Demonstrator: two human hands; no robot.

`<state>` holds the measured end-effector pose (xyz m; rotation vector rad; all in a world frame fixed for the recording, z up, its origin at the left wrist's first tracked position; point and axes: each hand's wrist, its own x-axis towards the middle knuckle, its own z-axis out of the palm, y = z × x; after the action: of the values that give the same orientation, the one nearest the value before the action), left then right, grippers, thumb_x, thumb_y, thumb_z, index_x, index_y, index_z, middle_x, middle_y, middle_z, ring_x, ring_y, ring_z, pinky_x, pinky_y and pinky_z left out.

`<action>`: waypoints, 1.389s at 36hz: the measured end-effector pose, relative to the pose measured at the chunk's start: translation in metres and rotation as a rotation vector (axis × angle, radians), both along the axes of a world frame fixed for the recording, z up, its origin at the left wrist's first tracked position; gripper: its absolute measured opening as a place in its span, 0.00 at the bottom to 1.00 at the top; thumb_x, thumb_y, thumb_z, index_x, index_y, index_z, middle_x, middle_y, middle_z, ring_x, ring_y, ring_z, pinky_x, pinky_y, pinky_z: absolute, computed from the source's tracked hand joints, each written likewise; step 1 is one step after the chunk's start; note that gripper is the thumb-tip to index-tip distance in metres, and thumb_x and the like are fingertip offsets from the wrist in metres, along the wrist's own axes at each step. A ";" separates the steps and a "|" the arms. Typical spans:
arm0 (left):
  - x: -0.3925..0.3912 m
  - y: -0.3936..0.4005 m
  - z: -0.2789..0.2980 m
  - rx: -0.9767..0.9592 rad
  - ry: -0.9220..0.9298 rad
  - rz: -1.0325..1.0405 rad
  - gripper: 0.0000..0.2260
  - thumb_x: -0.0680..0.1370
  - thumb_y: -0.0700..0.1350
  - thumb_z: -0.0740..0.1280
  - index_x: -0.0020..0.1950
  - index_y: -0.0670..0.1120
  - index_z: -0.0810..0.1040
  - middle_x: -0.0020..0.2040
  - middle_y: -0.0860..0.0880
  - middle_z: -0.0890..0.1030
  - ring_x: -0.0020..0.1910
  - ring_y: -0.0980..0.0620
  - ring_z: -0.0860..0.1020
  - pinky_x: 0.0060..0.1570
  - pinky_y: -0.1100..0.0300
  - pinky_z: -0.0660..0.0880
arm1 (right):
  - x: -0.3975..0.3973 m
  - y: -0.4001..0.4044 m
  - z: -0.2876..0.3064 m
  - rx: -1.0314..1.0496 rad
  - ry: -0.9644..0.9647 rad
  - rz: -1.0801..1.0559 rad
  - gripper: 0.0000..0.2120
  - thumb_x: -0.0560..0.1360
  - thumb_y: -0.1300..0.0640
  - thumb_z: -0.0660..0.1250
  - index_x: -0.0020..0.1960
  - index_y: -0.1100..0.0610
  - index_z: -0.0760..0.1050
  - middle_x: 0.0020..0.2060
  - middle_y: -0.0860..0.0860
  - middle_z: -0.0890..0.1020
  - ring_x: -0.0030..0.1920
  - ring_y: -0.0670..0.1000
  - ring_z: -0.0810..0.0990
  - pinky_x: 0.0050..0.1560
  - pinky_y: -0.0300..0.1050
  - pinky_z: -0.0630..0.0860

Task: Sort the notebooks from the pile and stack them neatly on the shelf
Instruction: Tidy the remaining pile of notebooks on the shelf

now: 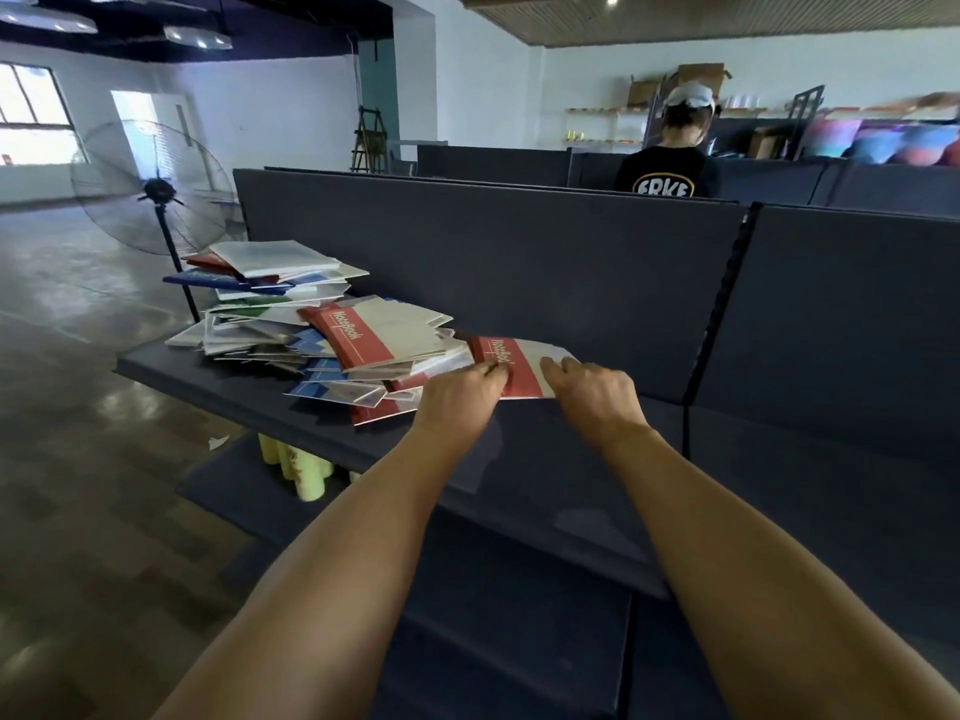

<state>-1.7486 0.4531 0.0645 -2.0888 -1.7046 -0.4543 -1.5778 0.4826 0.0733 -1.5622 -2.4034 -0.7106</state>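
Red and pale grey make up the cover of the notebook (519, 363) under both hands: a broad red band along its left side carries the word "NoteBook" in light lettering with a thin cross-line, and the rest of the cover is off-white. It lies flat on the dark blue shelf (545, 459), just right of the pile (322, 340) and touching its edge.

Fingertips of the left hand (460, 394) sit curled on the red band, right at the printed word; whether the thumb is tucked beneath the cover cannot be told. Curled fingers of the right hand (597, 389) rest on the near right corner of the off-white part, and their tips seem to fold over its edge (the thumb is out of sight).

Left of the left fingers the pile spreads in a loose, slanted heap — red-banded, blue-banded and a green-edged cover among many pale ones, with a second red "NoteBook" (358, 332) lying tilted on top. Beyond the fingertips rises the shelf's dark back panel (519, 262).

Further off stand a pedestal fan (156, 189) and a person in a black shirt (670, 174).
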 end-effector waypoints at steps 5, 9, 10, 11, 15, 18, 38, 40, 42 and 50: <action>0.029 -0.005 0.000 -0.017 0.033 -0.106 0.18 0.79 0.39 0.58 0.69 0.49 0.69 0.65 0.52 0.75 0.55 0.46 0.79 0.45 0.54 0.74 | 0.031 -0.025 -0.003 -0.018 0.052 -0.115 0.25 0.75 0.67 0.60 0.70 0.54 0.62 0.52 0.52 0.76 0.48 0.53 0.79 0.35 0.44 0.67; 0.055 -0.013 -0.001 -0.016 0.042 -0.209 0.19 0.80 0.39 0.57 0.70 0.50 0.67 0.67 0.53 0.74 0.55 0.45 0.79 0.41 0.55 0.72 | 0.055 -0.050 -0.004 -0.015 0.079 -0.219 0.24 0.74 0.67 0.61 0.68 0.54 0.64 0.51 0.51 0.76 0.49 0.53 0.78 0.35 0.45 0.68; 0.061 -0.014 -0.001 -0.020 0.041 -0.234 0.20 0.80 0.39 0.57 0.71 0.50 0.67 0.67 0.53 0.73 0.55 0.45 0.79 0.42 0.55 0.73 | 0.060 -0.056 -0.004 -0.015 0.086 -0.246 0.24 0.74 0.67 0.62 0.68 0.54 0.64 0.51 0.51 0.76 0.49 0.52 0.78 0.35 0.44 0.67; 0.066 -0.017 -0.002 -0.027 0.036 -0.259 0.20 0.79 0.39 0.57 0.72 0.50 0.66 0.67 0.53 0.73 0.55 0.45 0.79 0.43 0.54 0.74 | 0.065 -0.063 -0.005 -0.019 0.091 -0.270 0.24 0.74 0.67 0.62 0.67 0.54 0.64 0.50 0.51 0.75 0.49 0.52 0.78 0.35 0.44 0.67; 0.090 -0.027 -0.008 -0.024 0.025 -0.351 0.22 0.79 0.39 0.61 0.73 0.50 0.65 0.69 0.53 0.72 0.57 0.47 0.79 0.45 0.53 0.75 | 0.087 -0.088 -0.008 -0.004 0.098 -0.354 0.23 0.74 0.66 0.63 0.67 0.53 0.65 0.50 0.50 0.76 0.49 0.51 0.78 0.35 0.43 0.67; 0.109 -0.034 -0.015 -0.007 0.019 -0.423 0.24 0.78 0.39 0.65 0.74 0.49 0.65 0.69 0.52 0.72 0.62 0.50 0.76 0.46 0.54 0.77 | 0.105 -0.106 -0.010 0.002 0.099 -0.412 0.21 0.77 0.64 0.61 0.68 0.54 0.65 0.53 0.51 0.76 0.52 0.52 0.79 0.38 0.44 0.69; 0.322 -0.121 -0.018 0.043 0.047 -0.747 0.26 0.80 0.37 0.56 0.77 0.51 0.60 0.73 0.52 0.69 0.60 0.49 0.78 0.52 0.56 0.75 | 0.288 -0.251 -0.009 0.033 0.098 -0.738 0.19 0.80 0.58 0.59 0.70 0.52 0.65 0.60 0.49 0.76 0.60 0.50 0.76 0.51 0.43 0.75; 0.346 -0.135 -0.018 0.027 0.040 -0.745 0.27 0.79 0.37 0.59 0.77 0.51 0.60 0.73 0.53 0.69 0.59 0.49 0.79 0.52 0.56 0.76 | 0.311 -0.264 -0.008 0.031 0.093 -0.738 0.19 0.80 0.56 0.59 0.70 0.52 0.65 0.60 0.49 0.76 0.60 0.51 0.77 0.50 0.44 0.75; 0.369 -0.147 -0.018 0.034 0.035 -0.739 0.29 0.77 0.37 0.63 0.77 0.52 0.61 0.73 0.53 0.69 0.59 0.51 0.79 0.52 0.58 0.75 | 0.335 -0.276 -0.008 0.032 0.087 -0.738 0.19 0.80 0.55 0.58 0.71 0.52 0.65 0.60 0.49 0.76 0.60 0.51 0.76 0.50 0.45 0.75; 0.439 -0.184 -0.020 0.031 -0.011 -0.739 0.25 0.80 0.37 0.57 0.76 0.51 0.62 0.72 0.51 0.70 0.62 0.50 0.77 0.53 0.57 0.75 | 0.410 -0.308 -0.011 -0.016 0.104 -0.709 0.23 0.78 0.57 0.62 0.72 0.52 0.64 0.62 0.49 0.75 0.61 0.51 0.75 0.53 0.45 0.75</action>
<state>-1.3093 0.2692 0.0441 -2.6440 -0.8619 -0.6888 -1.1676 0.1751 0.0620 -2.4091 -1.7531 -0.6847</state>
